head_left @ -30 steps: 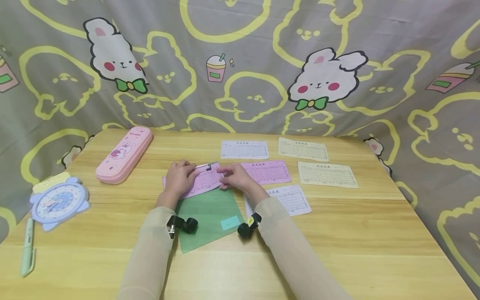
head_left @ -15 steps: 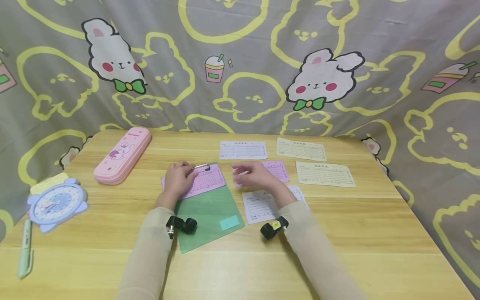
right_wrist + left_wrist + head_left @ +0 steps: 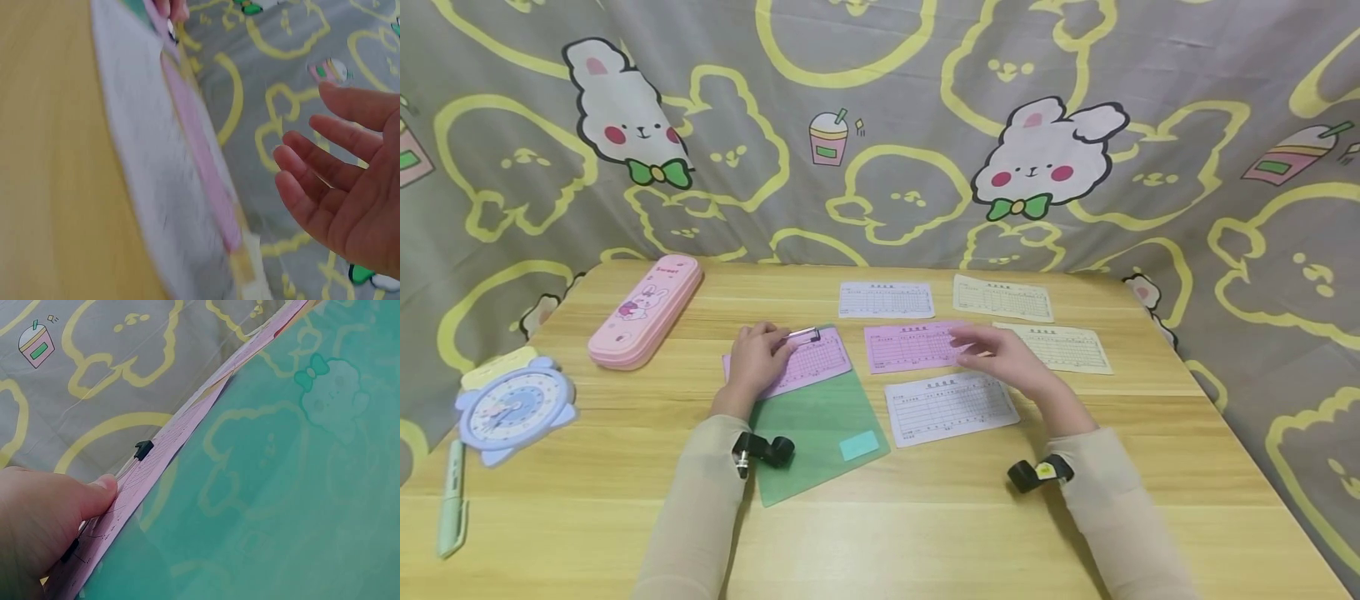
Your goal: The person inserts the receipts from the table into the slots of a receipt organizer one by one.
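Note:
My left hand (image 3: 757, 360) grips the top edge of a green see-through clipboard (image 3: 820, 450), its thumb (image 3: 100, 495) lying over the metal clip (image 3: 805, 335). Its other fingers are mostly hidden. A pink printed form (image 3: 815, 360) lies under that clip. To the right, my right hand (image 3: 1003, 358) hovers with loosely spread fingers and holds nothing. In the head view it overlaps the right end of a loose pink form (image 3: 910, 348) and part of a cream form (image 3: 1067, 348). A white form (image 3: 947, 410) lies just nearer than the hand.
Another white form (image 3: 886, 300) and a second cream form (image 3: 1003, 298) lie at the back. Leftward are a pink pencil case (image 3: 647, 312), a blue clock-shaped pad (image 3: 515, 408), a yellow notepad (image 3: 497, 367) and a green highlighter (image 3: 452, 500). A patterned curtain (image 3: 910, 125) borders the table.
My right hand has left the clipped pink form and moved right across the loose forms, uncovering the near white one. My left hand has stayed at the clip.

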A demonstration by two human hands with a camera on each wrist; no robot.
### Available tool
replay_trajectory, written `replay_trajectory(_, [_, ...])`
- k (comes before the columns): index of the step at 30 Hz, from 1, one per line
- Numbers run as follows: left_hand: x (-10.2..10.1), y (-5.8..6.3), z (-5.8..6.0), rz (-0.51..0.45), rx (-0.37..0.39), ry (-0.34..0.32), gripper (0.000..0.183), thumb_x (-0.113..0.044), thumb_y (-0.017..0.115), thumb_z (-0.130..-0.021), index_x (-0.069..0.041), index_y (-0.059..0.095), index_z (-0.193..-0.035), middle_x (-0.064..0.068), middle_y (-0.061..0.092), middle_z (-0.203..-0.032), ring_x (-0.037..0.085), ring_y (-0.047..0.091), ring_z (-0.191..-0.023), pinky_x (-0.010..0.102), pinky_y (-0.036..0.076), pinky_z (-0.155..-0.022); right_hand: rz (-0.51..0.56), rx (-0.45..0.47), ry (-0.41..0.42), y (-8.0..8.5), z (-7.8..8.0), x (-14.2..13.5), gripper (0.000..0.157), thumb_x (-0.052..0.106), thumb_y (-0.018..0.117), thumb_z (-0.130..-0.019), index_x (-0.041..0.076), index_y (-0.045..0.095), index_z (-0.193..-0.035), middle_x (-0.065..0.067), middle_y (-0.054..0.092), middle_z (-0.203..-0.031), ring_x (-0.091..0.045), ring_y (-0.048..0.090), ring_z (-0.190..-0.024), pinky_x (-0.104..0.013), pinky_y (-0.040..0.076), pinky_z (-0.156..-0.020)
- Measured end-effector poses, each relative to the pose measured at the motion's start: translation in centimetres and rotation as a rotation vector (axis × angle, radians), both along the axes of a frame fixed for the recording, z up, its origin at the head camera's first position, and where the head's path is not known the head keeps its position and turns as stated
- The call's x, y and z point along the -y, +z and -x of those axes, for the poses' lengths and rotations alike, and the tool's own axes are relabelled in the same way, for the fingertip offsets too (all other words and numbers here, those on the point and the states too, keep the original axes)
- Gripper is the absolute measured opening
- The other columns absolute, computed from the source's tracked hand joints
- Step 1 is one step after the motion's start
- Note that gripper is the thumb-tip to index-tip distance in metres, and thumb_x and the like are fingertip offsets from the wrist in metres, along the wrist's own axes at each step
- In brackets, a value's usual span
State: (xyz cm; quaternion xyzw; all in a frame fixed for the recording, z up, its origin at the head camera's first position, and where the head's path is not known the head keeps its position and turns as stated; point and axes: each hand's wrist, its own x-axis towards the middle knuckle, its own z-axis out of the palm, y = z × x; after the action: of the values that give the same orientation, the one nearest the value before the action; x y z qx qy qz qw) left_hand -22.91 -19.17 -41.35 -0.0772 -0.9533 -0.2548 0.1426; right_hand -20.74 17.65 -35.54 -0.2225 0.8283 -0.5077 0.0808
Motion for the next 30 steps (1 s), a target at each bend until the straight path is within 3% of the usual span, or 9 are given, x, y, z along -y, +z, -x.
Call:
replay_trajectory(4, [0.0,0.0,0.0,-0.012,-0.007,0.001,0.033,-0.025,0.059,-0.082,-0.003,0.061,-0.106,0.013,0.053,-0.1,0.029,0.041,-0.088,0.042,0.031,-0.075,-0.008,0.026,-0.03,-1.1,-0.4,-2.0,0.045,0.007,0.062,-0.078,-0.006,0.047,-0.118,-0.022,0.051,-0.111,-0.031,0.051,-0.094,-0.031,0.043,-0.076])
replay_trajectory(12, [-0.1,0.0,0.0,-0.038,0.0,0.005,0.033,-0.024,0.06,-0.081,-0.003,0.061,-0.106,0.014,0.053,-0.101,0.03,0.041,-0.09,0.042,0.031,-0.077,-0.102,0.059,-0.068,-3.3,-0.8,-4.4,0.051,0.012,0.067,-0.074,-0.002,0.049,-0.118,-0.02,0.05,-0.112,-0.032,0.048,-0.097,-0.044,0.035,-0.084])
replay_trajectory(20, [-0.2,0.0,0.0,-0.056,0.016,0.008,0.033,-0.023,0.06,-0.081,-0.003,0.061,-0.107,0.013,0.052,-0.102,0.03,0.04,-0.092,0.042,0.029,-0.078,-0.2,0.008,-0.04,-4.4,-0.8,-5.5,0.049,0.014,0.072,-0.068,-0.002,0.055,-0.112,-0.013,0.048,-0.093,-0.024,0.038,-0.081,-0.034,0.032,-0.07])
replay_trajectory(26, [-0.1,0.0,-0.1,-0.065,0.023,0.009,0.034,-0.023,0.059,-0.081,-0.002,0.06,-0.108,0.013,0.052,-0.103,0.03,0.04,-0.092,0.043,0.029,-0.078,-0.324,-0.041,-0.025,-4.8,-0.8,-5.4,0.054,0.02,0.074,-0.066,0.003,0.056,-0.114,-0.008,0.045,-0.089,-0.021,0.036,-0.079,-0.033,0.031,-0.068])
replay_trajectory(30, [-0.1,0.0,-0.1,-0.062,0.026,0.011,0.034,-0.023,0.059,-0.082,-0.003,0.06,-0.108,0.013,0.051,-0.103,0.03,0.04,-0.093,0.043,0.029,-0.078,-0.327,-0.046,-0.025,-4.7,-0.8,-5.2,0.05,0.017,0.073,-0.067,0.003,0.057,-0.112,-0.007,0.044,-0.085,-0.021,0.036,-0.076,-0.032,0.031,-0.065])
